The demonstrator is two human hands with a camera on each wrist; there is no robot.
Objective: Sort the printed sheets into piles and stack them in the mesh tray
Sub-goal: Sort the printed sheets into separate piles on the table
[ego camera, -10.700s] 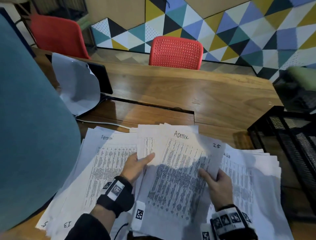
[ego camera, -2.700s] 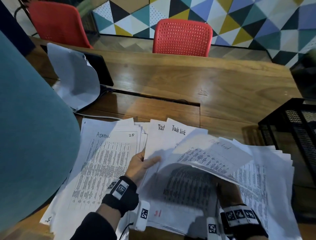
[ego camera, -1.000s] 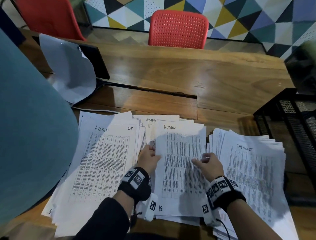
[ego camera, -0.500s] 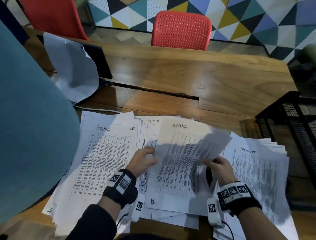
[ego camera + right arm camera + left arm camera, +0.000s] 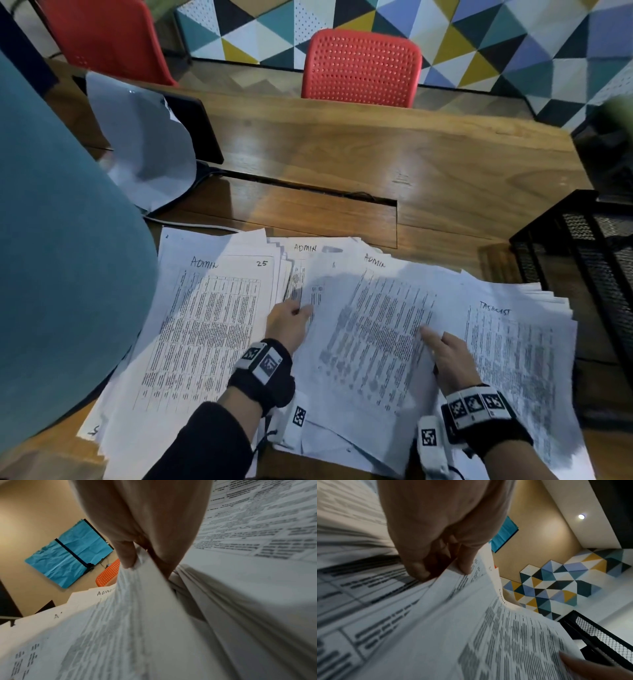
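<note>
Both hands pinch one thin, curling printed sheet [image 5: 370, 329] headed ADMIN: left hand [image 5: 287, 322] at its left edge, right hand [image 5: 448, 353] at its right, above loose paper piles [image 5: 205, 325] on the wooden table [image 5: 428, 178]; the black mesh tray [image 5: 589, 246] is cut off right, contents unclear

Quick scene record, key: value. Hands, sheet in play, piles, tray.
left hand: pinches left edge of lifted sheet
right hand: pinches right edge of same sheet
lifted sheet: headed ADMIN, over middle pile
left pile: top sheet ADMIN, marked 25
right pile: top sheet TASKLIST
mesh tray: black, right of piles; no sheets seen in it
</note>
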